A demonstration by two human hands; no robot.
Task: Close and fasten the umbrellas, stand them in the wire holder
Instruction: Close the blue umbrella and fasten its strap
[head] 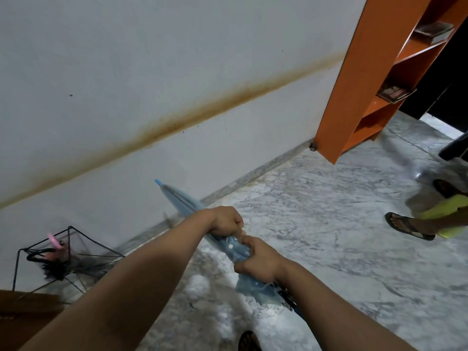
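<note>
**Blue umbrella gripped in both hands beside a stained wall**

Pale grey wall point(152, 59) fills the upper left, crossed by a slanting rusty-brown stain point(177, 117), and meets a grey-veined marble floor point(329, 224) along a low skirting.

At far left, against that wall, stands the black wire holder point(76, 245), with a pink-handled umbrella point(54, 240) and a dark one inside it; motion blur hides how they sit. A brown surface point(25, 307) cuts the lower left corner just in front of the holder.

Centre frame, the closed blue umbrella point(182, 198) is held in the air, well apart from the holder, its light blue tip pointing up toward the wall. The left hand point(225, 220) is clamped round its folded canopy. Just below, the right hand point(255, 259) grips the loose fabric nearer the handle, fingers curled at the strap with its white snap; the two hands nearly touch.

Further right, an orange shelf unit point(354, 72) leans across the upper corner. Beneath it, another person's sandalled foot point(407, 225) and yellow-green garment point(448, 209) stand on the floor.
</note>
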